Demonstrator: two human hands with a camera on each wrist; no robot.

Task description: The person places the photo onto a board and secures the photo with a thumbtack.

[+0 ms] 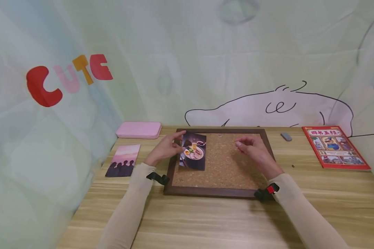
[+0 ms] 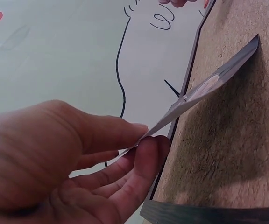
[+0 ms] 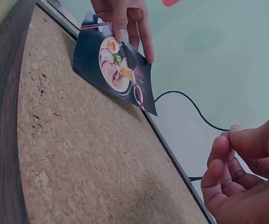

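Note:
A photo print of a ramen bowl slants over the left part of a framed cork board. My left hand pinches its left edge between thumb and fingers. In the left wrist view the print rises off the cork at an angle, its shadow beneath. My right hand hovers above the board's right part. Seen from the right wrist, its thumb tip meets the index fingertip, the other fingers curled; I cannot tell whether something tiny is between them.
A sunset picture and a pink case lie left of the board. To the right are a grey eraser-like block, a tiny dark item and a red book. A printed curtain hangs behind the wooden table.

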